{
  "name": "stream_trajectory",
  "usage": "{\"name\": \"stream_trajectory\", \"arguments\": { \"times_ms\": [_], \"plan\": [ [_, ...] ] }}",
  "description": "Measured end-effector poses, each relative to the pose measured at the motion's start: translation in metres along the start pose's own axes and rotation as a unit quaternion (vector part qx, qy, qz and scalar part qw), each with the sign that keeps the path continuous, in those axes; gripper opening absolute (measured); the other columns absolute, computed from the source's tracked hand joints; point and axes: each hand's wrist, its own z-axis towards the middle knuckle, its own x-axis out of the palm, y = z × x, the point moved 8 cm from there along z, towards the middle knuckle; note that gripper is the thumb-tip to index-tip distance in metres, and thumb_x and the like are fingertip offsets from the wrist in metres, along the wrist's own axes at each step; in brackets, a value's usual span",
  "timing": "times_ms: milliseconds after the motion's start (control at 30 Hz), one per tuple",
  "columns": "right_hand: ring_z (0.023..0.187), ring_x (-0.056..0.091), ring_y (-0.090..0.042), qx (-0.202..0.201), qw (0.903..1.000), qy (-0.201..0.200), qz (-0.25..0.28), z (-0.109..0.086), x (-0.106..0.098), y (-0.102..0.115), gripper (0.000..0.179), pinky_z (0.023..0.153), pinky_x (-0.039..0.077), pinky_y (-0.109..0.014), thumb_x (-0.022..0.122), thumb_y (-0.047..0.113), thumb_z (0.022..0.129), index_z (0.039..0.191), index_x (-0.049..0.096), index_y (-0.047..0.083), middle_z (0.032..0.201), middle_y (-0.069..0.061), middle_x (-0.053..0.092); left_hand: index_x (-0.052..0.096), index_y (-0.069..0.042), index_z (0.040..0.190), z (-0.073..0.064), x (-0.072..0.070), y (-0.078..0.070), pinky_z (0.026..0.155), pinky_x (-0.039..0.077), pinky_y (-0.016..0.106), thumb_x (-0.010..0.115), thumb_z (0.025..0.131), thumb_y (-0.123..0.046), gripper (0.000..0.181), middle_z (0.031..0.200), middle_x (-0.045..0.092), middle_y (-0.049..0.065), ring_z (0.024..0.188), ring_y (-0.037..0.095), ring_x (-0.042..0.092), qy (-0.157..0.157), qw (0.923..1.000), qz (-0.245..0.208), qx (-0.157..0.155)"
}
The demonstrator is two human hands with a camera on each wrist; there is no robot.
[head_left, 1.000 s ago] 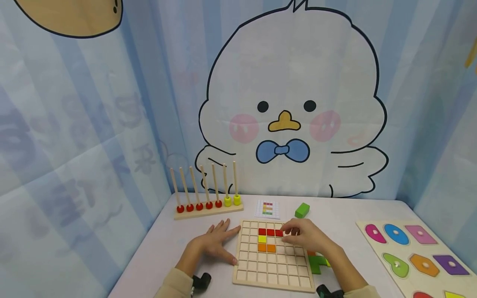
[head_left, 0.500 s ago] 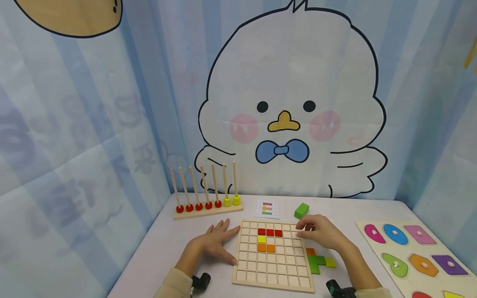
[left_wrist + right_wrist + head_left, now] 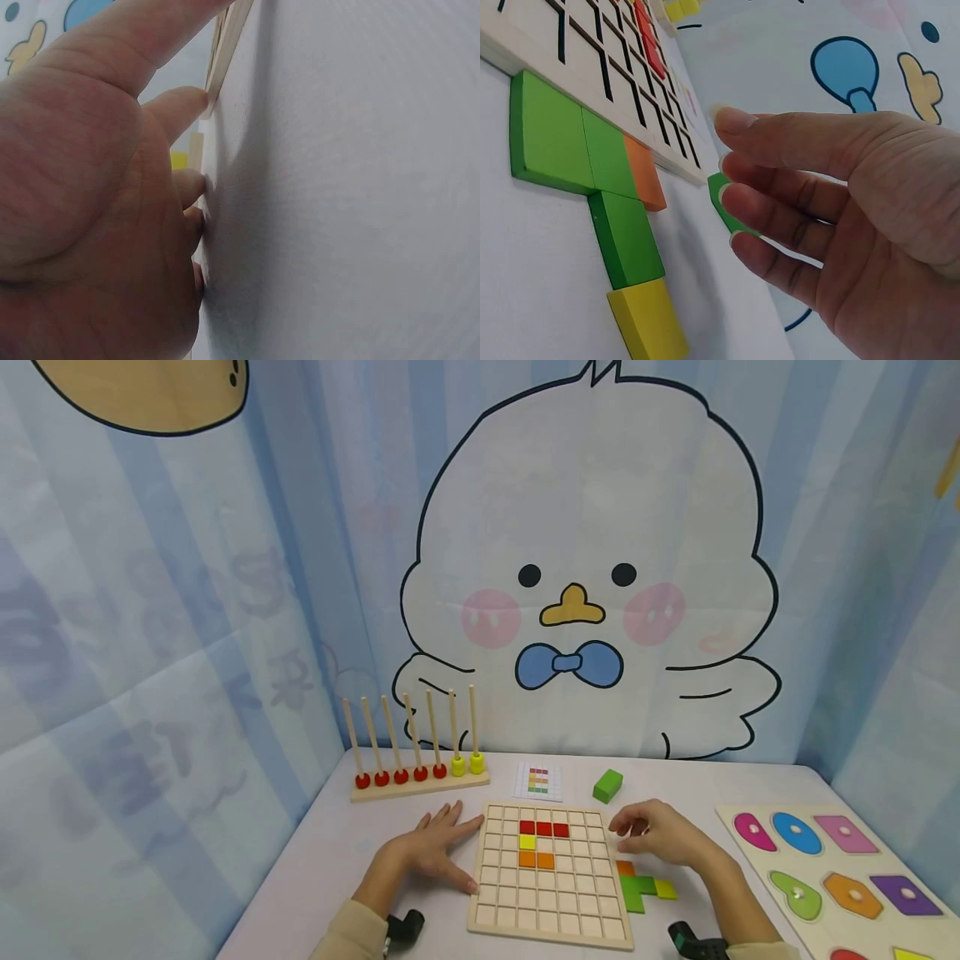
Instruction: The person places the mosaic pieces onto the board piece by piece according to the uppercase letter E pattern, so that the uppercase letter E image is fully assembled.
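Note:
A wooden grid board (image 3: pixel 551 918) lies between the hands. Set in its cells are a row of three red tiles (image 3: pixel 544 828), a yellow tile (image 3: pixel 527 842) below, then two orange tiles (image 3: pixel 537 860). My left hand (image 3: pixel 431 852) spreads flat on the table, index fingertip and thumb at the board's left edge. Off the board's upper right edge hovers my right hand (image 3: pixel 660 835), fingers loosely bent and nothing between them. Beneath it in the right wrist view lie a loose orange tile (image 3: pixel 646 174), three green tiles (image 3: pixel 630 244) and a yellow tile (image 3: pixel 649 322), beside the board.
Behind the board lie a small pattern card (image 3: pixel 538 782) and a green block (image 3: pixel 607 786). A bead rack with upright pegs (image 3: pixel 420 787) stands at the back left. On the right is a knobbed shape puzzle (image 3: pixel 810 852). A printed curtain (image 3: pixel 697 710) hangs behind the table.
My right hand has drawn back from beside the red row, rightward past the board's edge, uncovering cells and the loose tiles. The left hand and the tiles on the board stay put.

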Motion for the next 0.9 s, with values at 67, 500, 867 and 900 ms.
{"name": "stream_trajectory", "arguments": {
  "times_ms": [67, 500, 867, 900],
  "plan": [
    [0.086, 0.056, -0.021, 0.0, 0.9999, 0.01, 0.006, -0.001, 0.001, -0.003, 0.023, 0.07, 0.049, -0.023, 0.082, 0.013, 0.089, 0.109, 0.075, 0.005, 0.098, -0.006, 0.069, 0.032, -0.035, 0.164, 0.0, 0.0, 0.0, 0.13, 0.003, 0.06, 0.086, 0.073, -0.065, 0.109, 0.176, 0.008, 0.017, 0.163, 0.037, 0.004, 0.0, 1.0, 0.0, 0.0],
    [0.081, 0.056, -0.018, -0.007, 0.9976, 0.066, 0.02, -0.002, 0.011, -0.017, 0.016, 0.068, 0.045, -0.024, 0.083, 0.014, 0.087, 0.1, 0.078, 0.008, 0.087, -0.003, 0.068, 0.033, -0.036, 0.163, 0.0, 0.0, 0.0, 0.13, 0.004, 0.06, 0.086, 0.073, -0.065, 0.109, 0.176, 0.009, 0.016, 0.163, 0.037, 0.004, -0.001, 1.0, -0.003, -0.003],
    [0.082, 0.055, -0.02, 0.009, 0.9974, 0.071, 0.01, -0.003, 0.014, -0.021, 0.015, 0.069, 0.045, -0.024, 0.085, 0.008, 0.084, 0.097, 0.078, 0.009, 0.085, -0.003, 0.067, 0.034, -0.035, 0.163, -0.001, -0.002, -0.002, 0.13, 0.004, 0.061, 0.087, 0.072, -0.064, 0.109, 0.175, 0.01, 0.017, 0.163, 0.038, 0.005, -0.004, 1.0, -0.001, -0.003],
    [0.082, 0.055, -0.02, 0.008, 0.9973, 0.071, 0.012, -0.003, 0.014, -0.021, 0.015, 0.068, 0.045, -0.024, 0.084, 0.007, 0.084, 0.097, 0.078, 0.008, 0.085, -0.003, 0.067, 0.034, -0.035, 0.163, -0.001, -0.002, -0.002, 0.13, 0.004, 0.061, 0.087, 0.072, -0.064, 0.109, 0.175, 0.009, 0.017, 0.163, 0.038, 0.005, -0.004, 1.0, -0.002, -0.004]
  ]
}}
